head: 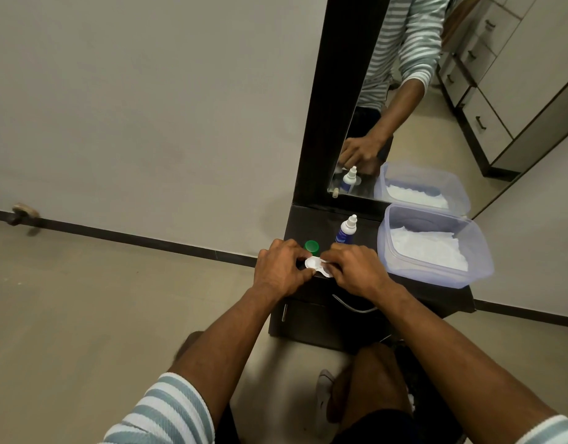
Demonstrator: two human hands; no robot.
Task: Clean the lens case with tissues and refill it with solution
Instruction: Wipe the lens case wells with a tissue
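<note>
The white lens case lies on the dark dresser top, held between both hands. My left hand grips its left end. My right hand pinches its right end, and its fingers hide part of the case. A green cap stands just behind the case. The blue solution bottle with a white nozzle stands upright behind my right hand. A clear plastic box holding white tissues sits at the right.
A tall mirror in a dark frame rises behind the dresser and reflects the bottle, the box and an arm. The dresser has a drawer with a handle below its top. Beige floor lies to the left, with a door stopper at the wall.
</note>
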